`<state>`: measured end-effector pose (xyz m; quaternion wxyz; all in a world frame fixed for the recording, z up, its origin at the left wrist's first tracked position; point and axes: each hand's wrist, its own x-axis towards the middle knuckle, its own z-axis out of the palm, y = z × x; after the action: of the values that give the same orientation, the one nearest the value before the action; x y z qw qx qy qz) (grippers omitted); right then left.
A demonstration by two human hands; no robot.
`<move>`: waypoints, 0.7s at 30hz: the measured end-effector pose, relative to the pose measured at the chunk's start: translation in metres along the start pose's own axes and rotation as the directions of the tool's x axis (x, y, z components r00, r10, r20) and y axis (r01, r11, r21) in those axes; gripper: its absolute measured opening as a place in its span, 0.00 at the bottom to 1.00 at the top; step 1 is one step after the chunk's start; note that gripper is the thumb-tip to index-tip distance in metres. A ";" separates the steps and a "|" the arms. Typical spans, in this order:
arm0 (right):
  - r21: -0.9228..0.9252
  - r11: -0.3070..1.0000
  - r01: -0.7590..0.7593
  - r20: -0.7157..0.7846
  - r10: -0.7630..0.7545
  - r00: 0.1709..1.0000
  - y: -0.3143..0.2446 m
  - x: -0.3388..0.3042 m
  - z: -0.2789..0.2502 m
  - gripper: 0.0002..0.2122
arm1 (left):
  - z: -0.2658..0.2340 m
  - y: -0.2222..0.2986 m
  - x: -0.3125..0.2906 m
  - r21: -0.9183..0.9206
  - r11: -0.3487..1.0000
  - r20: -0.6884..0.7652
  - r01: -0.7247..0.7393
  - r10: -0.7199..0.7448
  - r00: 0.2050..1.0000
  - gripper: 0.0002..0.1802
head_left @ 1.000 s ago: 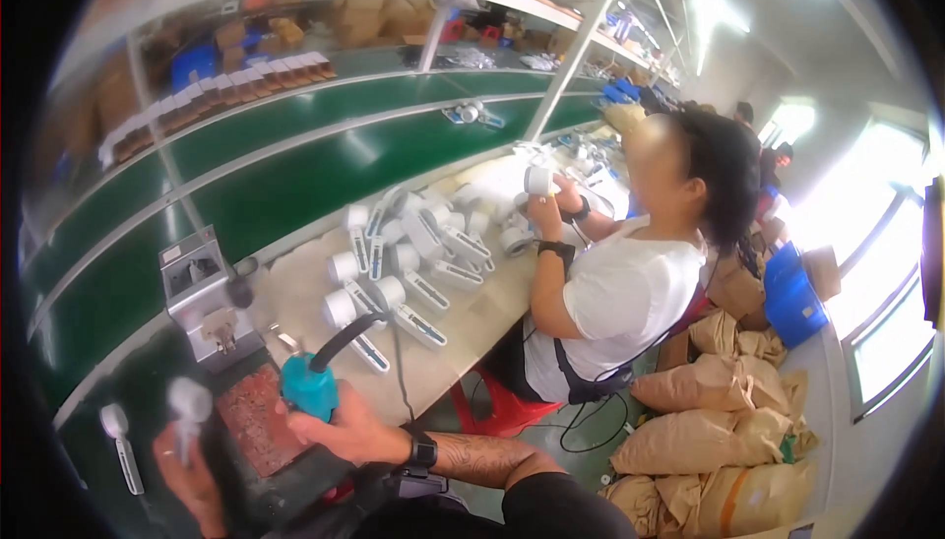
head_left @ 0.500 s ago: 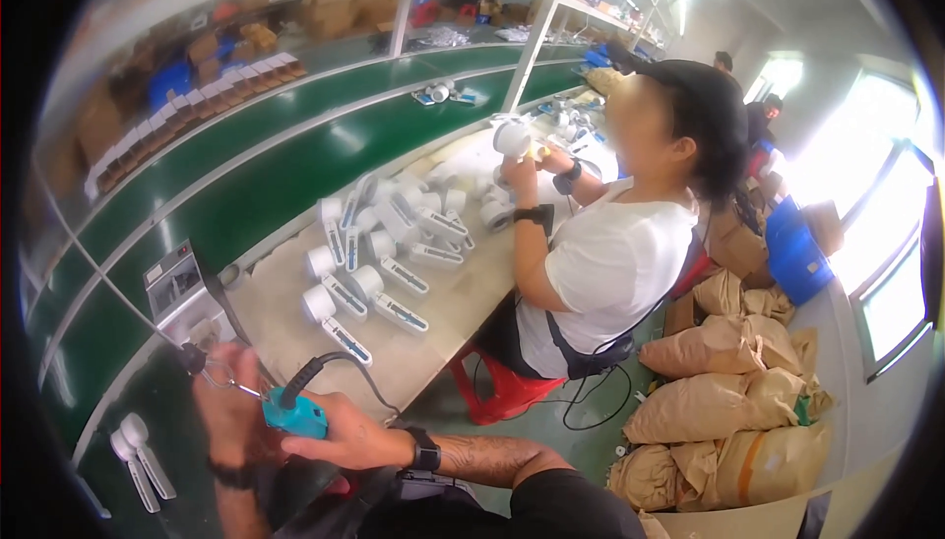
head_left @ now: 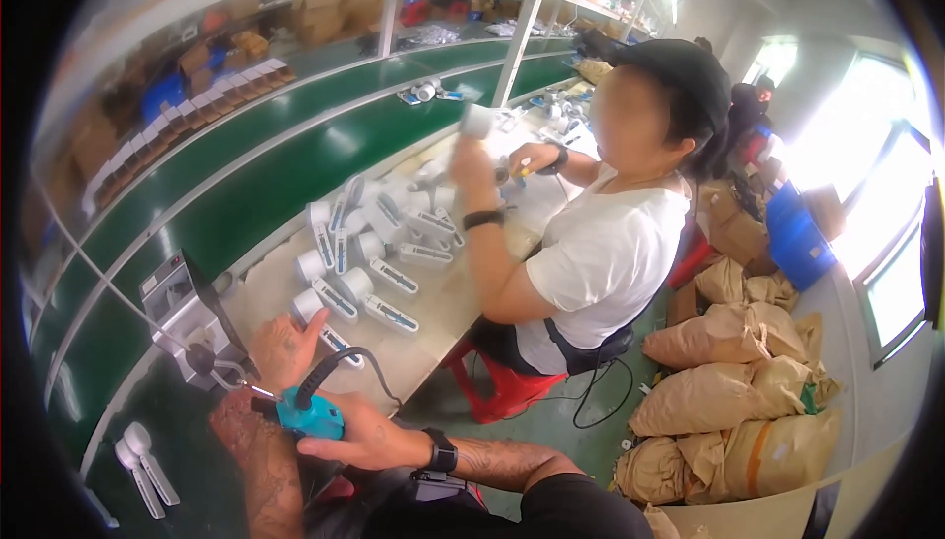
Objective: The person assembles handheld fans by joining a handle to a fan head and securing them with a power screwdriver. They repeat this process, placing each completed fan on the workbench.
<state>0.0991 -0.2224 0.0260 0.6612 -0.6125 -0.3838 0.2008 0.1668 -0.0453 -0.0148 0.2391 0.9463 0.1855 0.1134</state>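
Note:
A teal corded power tool [head_left: 312, 415] with a black cable sits in my right hand [head_left: 369, 433], its fingers wrapped round the body. A thin metal end points left toward a metal hook on a hanging line. My left hand [head_left: 283, 344] reaches past the tool to the nearest of several white round-headed, long-handled parts [head_left: 335, 301]. Its thumb stands apart beside the round head of that part, touching or nearly touching it. The other fingers are partly hidden. Two similar white parts [head_left: 144, 465] lie on the green surface at the lower left.
A small metal-and-white bench device [head_left: 187, 313] stands left of the tan worktop. Across the table a seated person [head_left: 600, 234] holds a white part. Green conveyor [head_left: 325, 140] and shelves run along the back. Tan sacks [head_left: 728, 391] pile on the floor at right.
My left hand has moved forward and right, from beside the hook to the white parts. My right hand keeps the tool, shifted slightly right. The seated person's hands have moved apart.

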 end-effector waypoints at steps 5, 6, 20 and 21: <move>0.002 0.999 0.047 0.027 -0.047 0.999 0.000 0.004 0.003 0.23 | 0.023 -0.017 0.008 -0.011 0.997 -0.099 -0.072 0.071 0.993 0.31; 0.005 0.999 0.046 0.027 -0.046 0.999 0.003 0.004 0.003 0.23 | 0.020 -0.021 0.009 -0.064 0.998 -0.053 -0.026 0.023 0.998 0.30; -0.037 0.999 0.008 0.046 -0.006 0.999 0.017 0.012 0.009 0.24 | 0.000 -0.032 -0.013 -0.262 0.962 0.165 0.076 -0.033 0.986 0.26; -0.020 1.000 0.005 0.072 -0.004 0.997 0.016 0.016 0.011 0.24 | -0.015 -0.034 -0.020 -0.187 0.978 0.120 0.097 -0.075 0.990 0.25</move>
<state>0.1042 -0.2008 0.0138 0.6411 -0.6109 -0.4106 0.2171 0.1339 -0.0194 -0.0215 0.3443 0.9147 0.2006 0.0669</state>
